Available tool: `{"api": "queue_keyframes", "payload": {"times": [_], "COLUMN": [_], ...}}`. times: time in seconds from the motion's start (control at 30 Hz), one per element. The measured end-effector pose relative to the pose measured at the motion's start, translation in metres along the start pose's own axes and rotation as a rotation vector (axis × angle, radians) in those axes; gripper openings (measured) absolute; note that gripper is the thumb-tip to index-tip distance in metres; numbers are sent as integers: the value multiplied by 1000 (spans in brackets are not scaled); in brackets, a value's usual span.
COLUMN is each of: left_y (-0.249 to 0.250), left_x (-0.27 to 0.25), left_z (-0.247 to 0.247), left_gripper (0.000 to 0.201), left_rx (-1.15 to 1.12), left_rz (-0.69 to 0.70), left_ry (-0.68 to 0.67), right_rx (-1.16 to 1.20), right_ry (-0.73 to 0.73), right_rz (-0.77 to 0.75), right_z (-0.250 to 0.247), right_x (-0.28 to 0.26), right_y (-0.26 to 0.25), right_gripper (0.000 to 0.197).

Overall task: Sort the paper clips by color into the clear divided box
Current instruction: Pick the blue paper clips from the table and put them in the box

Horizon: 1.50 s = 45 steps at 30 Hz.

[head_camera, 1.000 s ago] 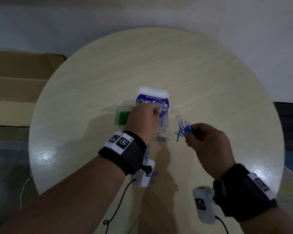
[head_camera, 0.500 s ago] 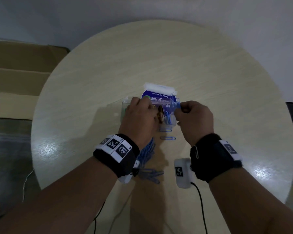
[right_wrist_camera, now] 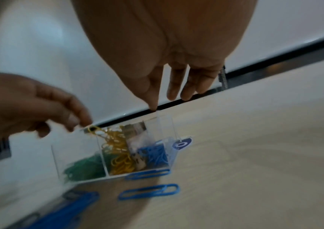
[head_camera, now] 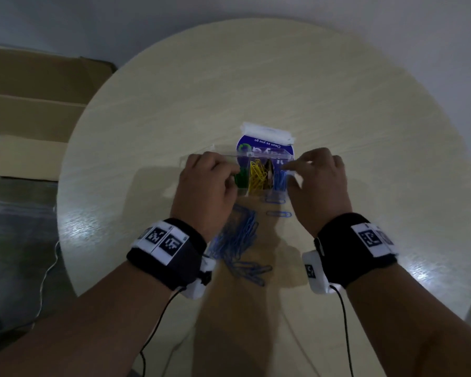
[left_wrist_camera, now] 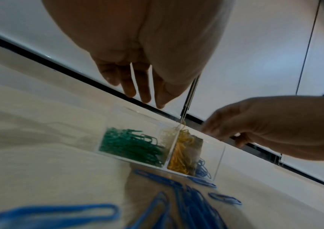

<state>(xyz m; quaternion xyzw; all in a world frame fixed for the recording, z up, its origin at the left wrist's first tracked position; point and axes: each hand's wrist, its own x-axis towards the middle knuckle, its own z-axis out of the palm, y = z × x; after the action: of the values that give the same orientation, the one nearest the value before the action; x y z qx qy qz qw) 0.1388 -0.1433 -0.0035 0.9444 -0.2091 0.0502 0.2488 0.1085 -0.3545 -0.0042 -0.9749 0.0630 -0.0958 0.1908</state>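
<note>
The clear divided box (head_camera: 261, 172) sits on the round surface (head_camera: 337, 104) between both hands. The left hand (head_camera: 204, 189) and right hand (head_camera: 320, 186) hover at its ends, fingers loose, holding nothing. Blue paper clips (head_camera: 237, 240) lie just beside it.

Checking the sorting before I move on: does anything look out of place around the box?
Yes. Many blue clips still lie loose on the table, outside the clear box. One rests against its near wall, and another sits alone nearby.
</note>
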Motion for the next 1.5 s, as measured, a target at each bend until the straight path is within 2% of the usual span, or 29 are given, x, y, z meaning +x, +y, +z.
{"api": "queue_keyframes", "payload": {"times": [0.07, 0.13, 0.27, 0.33, 0.4, 0.5, 0.6, 0.7, 0.77, 0.8, 0.87, 0.93, 1.03, 1.1, 1.27, 1.43, 1.5], "left_y": [-9, -15, -15, -13, -13, -13, -18, -25, -24, -23, -19, -16, -14, -15, -23, -19, -16], "left_x": [-18, -40, -75, -84, -92, -102, -109, -112, -112, -112, -112, -115, -120, -122, -130, -132, -130], "left_z": [-9, -13, -3, 1, 3, 5, 1, -4, -9, -11, -11, -7, -3, -3, -9, -16, -17], "left_gripper": [16, 12, 25, 32, 33, 28, 28, 26, 17, 18, 36, 41, 21, 14, 26, 26, 20], "left_rx": [-19, -42, 29, 74, 56, -42, -133, -209, -200, -159, -42, 50, 95, 83, 61, 253, 348], "left_rz": [-58, -102, -37, -84, -142, -179, -274, -340, -379, -397, -416, -364, -248, -217, -208, -95, -57], "left_ry": [49, 9, -285, -381, -416, -410, -393, -291, -186, -157, -203, -284, -329, -338, -366, -423, -465], "right_rx": [106, 124, -17, -86, -100, -76, -20, 96, 125, 96, -3, -53, -17, -10, -27, -106, -140], "right_ry": [41, -23, -255, -298, -329, -398, -451, -380, -286, -278, -346, -410, -450, -472, -578, -553, -556], "right_rz": [110, 134, -137, -164, -116, -62, 86, 222, 299, 316, 292, 203, 75, 20, -139, -194, -165], "right_z": [-4, -3, 12, 17, 20, 21, 16, 16, 16, 16, 17, 19, 21, 19, 9, 12, 10], "right_x": [-14, -33, -61, -64, -69, -80, -87, -86, -82, -79, -79, -83, -94, -105, -131, -141, -139], "right_y": [9, 13, 8, 5, 2, -5, -7, -7, -9, -11, -16, -21, -29, -32, -33, -33, -35], "right_gripper": [22, 22, 40, 39, 27, 9, 11, 13, 25, 35, 51, 49, 23, 13, 33, 8, 10]}}
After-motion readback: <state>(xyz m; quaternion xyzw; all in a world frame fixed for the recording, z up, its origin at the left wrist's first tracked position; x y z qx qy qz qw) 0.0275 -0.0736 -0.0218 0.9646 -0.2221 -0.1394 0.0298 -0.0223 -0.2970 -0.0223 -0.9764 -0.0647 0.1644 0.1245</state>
